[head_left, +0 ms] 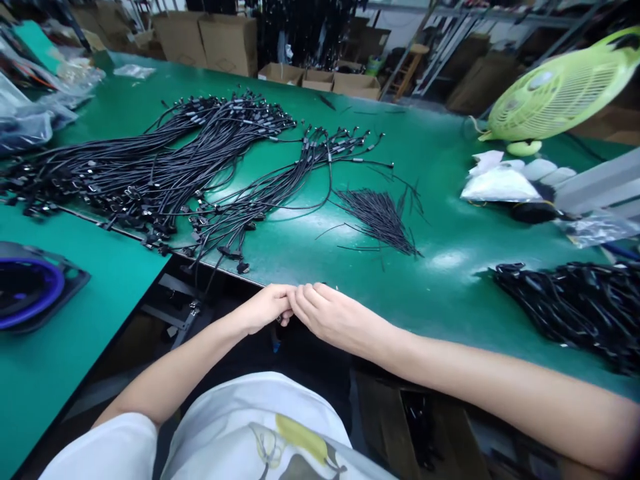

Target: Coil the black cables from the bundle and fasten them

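My left hand (267,308) and my right hand (327,315) meet knuckle to knuckle at the near edge of the green table (450,200), fingers curled under. What they pinch is hidden beneath the fingers. A big heap of black cables (150,160) with connectors spreads over the table's left and middle. A small fan of thin black ties (380,217) lies ahead of my hands. A pile of bundled black cables (580,307) sits at the right, beside my right forearm.
A lime green fan (560,90) stands at the back right above white bags (500,183). A lower green bench (55,360) at the left holds a dark tray with a blue ring (30,287). Cardboard boxes (225,40) line the back. Plastic bags (30,113) lie far left.
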{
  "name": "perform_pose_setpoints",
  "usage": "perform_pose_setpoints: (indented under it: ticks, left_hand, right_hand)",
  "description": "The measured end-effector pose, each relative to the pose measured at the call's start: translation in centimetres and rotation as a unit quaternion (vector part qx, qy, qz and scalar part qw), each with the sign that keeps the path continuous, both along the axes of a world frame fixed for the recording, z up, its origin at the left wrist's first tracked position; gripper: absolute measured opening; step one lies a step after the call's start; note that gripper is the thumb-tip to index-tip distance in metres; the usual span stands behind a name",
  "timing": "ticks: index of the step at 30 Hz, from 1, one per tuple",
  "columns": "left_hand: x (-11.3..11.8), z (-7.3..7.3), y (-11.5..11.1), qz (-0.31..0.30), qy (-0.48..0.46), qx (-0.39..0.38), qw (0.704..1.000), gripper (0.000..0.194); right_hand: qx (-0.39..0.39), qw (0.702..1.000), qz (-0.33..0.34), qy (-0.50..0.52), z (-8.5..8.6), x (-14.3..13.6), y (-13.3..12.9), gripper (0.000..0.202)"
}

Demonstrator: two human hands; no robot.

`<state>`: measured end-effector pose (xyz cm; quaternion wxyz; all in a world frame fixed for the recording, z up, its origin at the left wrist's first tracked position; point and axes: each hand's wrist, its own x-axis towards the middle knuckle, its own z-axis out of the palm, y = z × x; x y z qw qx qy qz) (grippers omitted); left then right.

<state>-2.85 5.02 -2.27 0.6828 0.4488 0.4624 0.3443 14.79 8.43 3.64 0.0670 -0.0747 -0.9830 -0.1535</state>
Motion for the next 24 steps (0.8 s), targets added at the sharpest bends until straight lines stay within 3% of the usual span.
perform_pose_setpoints:
  ticks: [4,8,12,15,17,19,21,24]
  left_hand:
    - [0.0,0.0,-1.2,-0.035,-0.011,-0.045,0.998,0.018]
    - [0.5,0.4,-2.4,-0.021,0.016,-0.035,0.999,0.013]
    - [0.9,1.5,-2.4,0.057,-0.019,-0.011,0.998,0.032]
    - [1.2,2.4,-1.3,0.162,-0.069,0.025,0.984,0.037]
    - [1.3,3.0,-0.4,0.204,-0.124,0.036,0.970,0.035]
    - [1.1,3.5,0.0,0.211,-0.149,0.052,0.965,0.049]
    - [0.4,4.0,-0.4,0.220,-0.098,0.119,0.963,0.060]
    - [-0.6,4.5,-2.1,0.206,0.058,0.263,0.941,0.061]
  right_hand:
    - [0.022,0.999,0.024,-0.031,-0.2,-0.2,-1.6,0.041]
    - [0.071,0.995,0.040,-0.059,-0.5,-0.5,-1.9,0.044]
    - [0.054,0.998,-0.036,-0.028,-0.2,-1.4,-0.1,0.036]
    - [0.019,0.994,-0.093,0.047,-0.3,-2.4,1.2,0.028]
    - [-0.029,0.982,-0.142,0.125,-0.9,-3.0,1.4,0.027]
    - [-0.122,0.951,-0.186,0.214,-1.7,-3.5,1.0,0.028]
    - [-0.263,0.901,-0.195,0.283,-2.3,-3.5,0.7,0.028]
    - [-0.443,0.827,-0.181,0.294,-2.3,-2.6,0.9,0.028]
